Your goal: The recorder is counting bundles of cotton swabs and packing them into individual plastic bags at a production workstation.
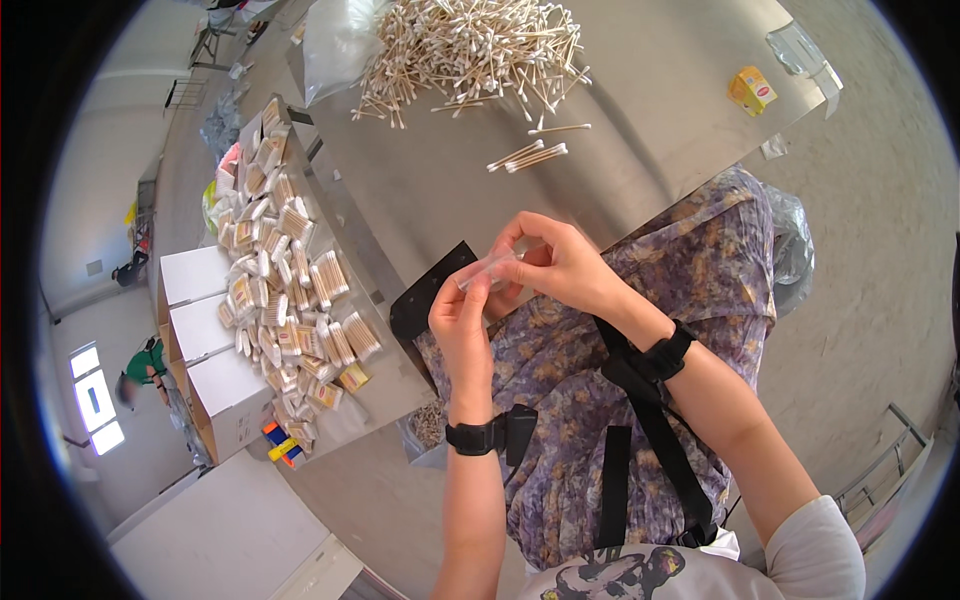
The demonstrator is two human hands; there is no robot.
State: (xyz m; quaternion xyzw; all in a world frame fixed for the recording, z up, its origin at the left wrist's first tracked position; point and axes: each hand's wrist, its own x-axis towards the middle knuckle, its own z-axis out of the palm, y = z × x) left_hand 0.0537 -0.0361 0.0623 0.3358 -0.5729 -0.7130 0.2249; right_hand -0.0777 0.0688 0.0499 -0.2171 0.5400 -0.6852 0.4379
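Across the broad metal surface (420, 200) and the side surface (395, 385) to its left, the work looks well advanced but unfinished. A wide heap of swab packs (290, 290) on the side one seems done; the pile of loose cotton swabs (470, 50) at the far edge appears left to do. The left hand (462, 315) and right hand (560, 265) both have a closed grip, pinching a small clear plastic sleeve (484, 270) above the lap. A few swabs (530, 157) lie apart, near the pile.
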